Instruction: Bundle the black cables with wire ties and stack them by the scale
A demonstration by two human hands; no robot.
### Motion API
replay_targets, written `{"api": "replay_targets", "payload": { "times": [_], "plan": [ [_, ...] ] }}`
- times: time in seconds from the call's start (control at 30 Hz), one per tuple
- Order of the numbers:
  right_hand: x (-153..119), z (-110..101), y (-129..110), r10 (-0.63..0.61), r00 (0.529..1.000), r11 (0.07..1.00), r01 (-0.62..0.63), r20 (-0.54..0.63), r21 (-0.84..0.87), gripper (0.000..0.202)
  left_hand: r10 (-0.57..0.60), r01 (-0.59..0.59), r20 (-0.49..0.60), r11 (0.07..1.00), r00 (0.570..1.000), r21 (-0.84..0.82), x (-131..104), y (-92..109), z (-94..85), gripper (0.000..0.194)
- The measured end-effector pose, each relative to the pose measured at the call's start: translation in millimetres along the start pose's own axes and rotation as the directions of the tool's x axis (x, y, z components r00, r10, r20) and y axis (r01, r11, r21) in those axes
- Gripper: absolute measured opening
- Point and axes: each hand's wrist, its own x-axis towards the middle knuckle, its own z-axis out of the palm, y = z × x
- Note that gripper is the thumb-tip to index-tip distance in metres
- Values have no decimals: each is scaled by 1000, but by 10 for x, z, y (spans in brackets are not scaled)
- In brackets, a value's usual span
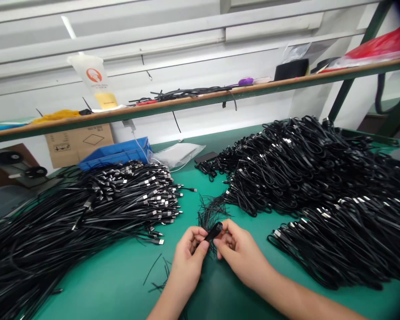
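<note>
Though apart from hands (188,258) (242,253), cable heaps (96,218) (286,169) alongside.

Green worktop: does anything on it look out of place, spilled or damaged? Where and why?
Some thin black ties lie scattered beside the left hand, apart from the tie bunch farther back. One cable connector juts farther than others in the left cable pile. No spill or damage stands out.

left hand (188,255) and right hand (242,249) close together, fingers (196,231) bent (forearms (286,291) bare)
</note>
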Motion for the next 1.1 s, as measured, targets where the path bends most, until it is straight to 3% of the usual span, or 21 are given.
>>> {"api": "replay_targets", "payload": {
  "times": [0.1, 0.23, 0.37, 0.47, 0.57, 0.7, 0.77, 0.9, 0.97, 1.1],
  "plan": [
    [-29, 8, 12, -43, 998, 997, 40, -38, -70, 9, -24, 24, 25, 999, 999, -23, -7, -8, 21, 27],
    [-42, -11, 90, -229, 972, 937, 203, -60, -286, 13, -33, 35, 46, 998, 998, -49, -7, -23, 51, 30],
    [-82, -21, 113, -362, 932, 873, 335, -10, -356, 14, -59, 62, 31, 996, 998, -71, -28, -20, 64, 30],
    [-106, -56, 44, -475, 871, 803, 487, 126, -343, 17, -98, 104, 44, 984, 994, -147, -56, 7, 44, 33],
    [-95, -117, -25, -561, 781, 674, 624, 274, -395, 27, -149, 164, 78, 959, 986, -232, -79, 43, 15, 33],
    [-61, -208, -55, -626, 693, 491, 707, 358, -510, 23, -207, 228, 104, 938, 973, -262, -102, 58, 14, 33],
    [-65, -254, -79, -633, 646, 361, 734, 428, -575, 21, -187, 202, 89, 956, 978, -214, -115, 48, 31, 31],
    [-113, -313, -168, -672, 500, 46, 765, 547, -642, 27, -90, 94, 102, 995, 991, -40, -135, 36, 60, 22],
    [-125, -312, -202, -678, 516, 44, 739, 523, -672, 31, -37, 33, 121, 999, 992, 36, -137, 41, 60, 20],
    [-87, -275, -189, -586, 671, 231, 676, 455, -700, 33, 18, -38, 132, 988, 991, 149, -133, 59, 47, 19]
  ]
}}
